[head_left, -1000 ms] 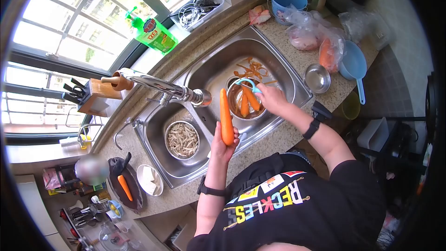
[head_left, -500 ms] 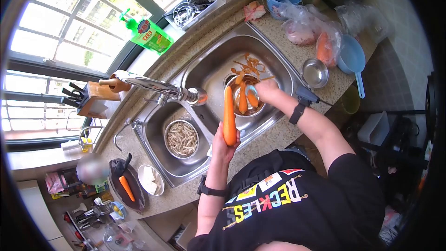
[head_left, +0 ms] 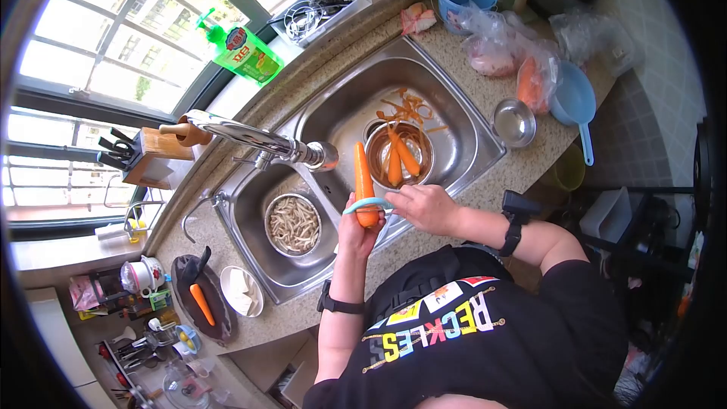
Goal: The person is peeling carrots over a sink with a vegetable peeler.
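Note:
My left hand is closed around the lower end of a carrot, which points up toward the faucet. A light-blue peeler lies across the carrot just above those fingers, and my right hand grips its handle end. Beyond my hands, a metal bowl in the right sink basin holds a couple of carrots. Orange peelings lie behind the bowl on the basin floor.
The left basin holds a metal bowl of pale strips. A chrome faucet reaches over the sink. Leftward are a white bowl and a cutting board with a knife and carrot. Rightward stand a small metal bowl, blue strainer and plastic bags.
My right hand has come back from over the bowl toward my body, bringing the peeler onto the carrot near my left fingers. The held carrot has shifted slightly left.

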The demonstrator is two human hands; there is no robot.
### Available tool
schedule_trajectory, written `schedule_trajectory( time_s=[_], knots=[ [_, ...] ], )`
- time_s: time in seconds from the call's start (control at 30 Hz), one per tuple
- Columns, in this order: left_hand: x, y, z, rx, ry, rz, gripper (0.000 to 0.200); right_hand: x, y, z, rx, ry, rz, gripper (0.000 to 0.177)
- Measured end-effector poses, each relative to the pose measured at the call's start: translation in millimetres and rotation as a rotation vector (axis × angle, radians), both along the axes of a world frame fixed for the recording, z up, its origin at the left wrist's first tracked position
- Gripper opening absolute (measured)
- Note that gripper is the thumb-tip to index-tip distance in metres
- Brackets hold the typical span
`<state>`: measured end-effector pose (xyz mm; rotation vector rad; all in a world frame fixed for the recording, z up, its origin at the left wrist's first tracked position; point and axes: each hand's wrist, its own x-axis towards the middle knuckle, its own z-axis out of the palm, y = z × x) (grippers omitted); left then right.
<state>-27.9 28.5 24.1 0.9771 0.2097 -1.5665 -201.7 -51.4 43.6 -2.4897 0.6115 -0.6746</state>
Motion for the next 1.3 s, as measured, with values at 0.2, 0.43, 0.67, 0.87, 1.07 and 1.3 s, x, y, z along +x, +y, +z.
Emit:
schedule_trajectory(
  time_s=[0.2, 0.43, 0.67, 0.87, 1.07, 1.3],
  knots=[
    [-5.9, 13.8, 3.6, -0.090, -0.142, -0.200, 0.038, 20.6, -65.3, -41.6, -0.047, 0.292, -0.292, 0.015],
    [-9.5, 12.9, 18.0, -0.036, -0.041, -0.079, 0.039, -10.8, -73.1, -56.9, 0.349, 0.783, -0.207, 0.019],
    [2.0, 5.7, -3.6, -0.112, 0.160, -0.046, 0.039, -0.7, -8.5, -2.7, 0.125, 0.034, -0.141, 0.025],
    [-1.6, 9.1, 2.8, -0.048, 0.081, -0.095, 0.039, 14.0, -22.8, -10.4, -0.065, 0.103, -0.093, 0.025],
    [-9.4, 21.2, 16.1, -0.086, -0.067, -0.185, 0.047, -5.6, -101.7, -69.8, 0.106, 0.915, -0.149, 0.020],
    [-3.1, 30.3, 2.5, -0.185, -0.418, -0.238, 0.039, -4.6, -71.4, -3.5, 0.576, 0.249, -0.340, 0.025]
  ],
)
